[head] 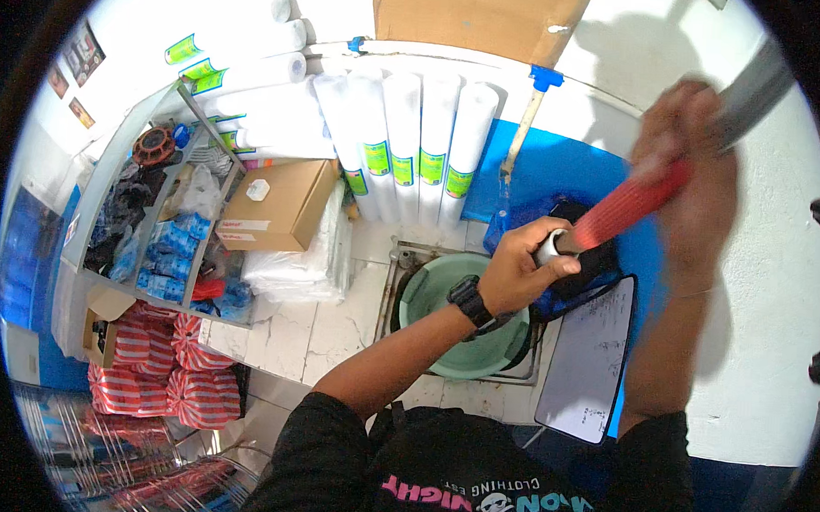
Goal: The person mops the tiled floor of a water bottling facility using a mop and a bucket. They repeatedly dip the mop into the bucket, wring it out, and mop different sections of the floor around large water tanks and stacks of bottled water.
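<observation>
My left hand point(518, 266) grips a short white plastic pipe piece point(544, 251), its open end turned up to the right. Just beyond that opening is the narrow end of a tool with a red ribbed handle point(632, 203); I cannot tell whether it sits inside the pipe. My right hand point(689, 127), blurred, is closed around the upper part of this tool. A long grey blurred part point(757, 95) extends from the hand toward the upper right. Under my left wrist lies a pale green plastic basin point(429, 290), partly covered by my forearm.
White filter cartridges point(403, 113) with green labels stand against the wall. A cardboard box point(283, 204) rests on plastic-wrapped packs, beside a glass cabinet point(181, 200). A whiteboard point(586, 357) bearing handwriting leans at right, near a blue-and-black bag point(596, 262). Striped red-and-white bundles point(141, 375) lie lower left.
</observation>
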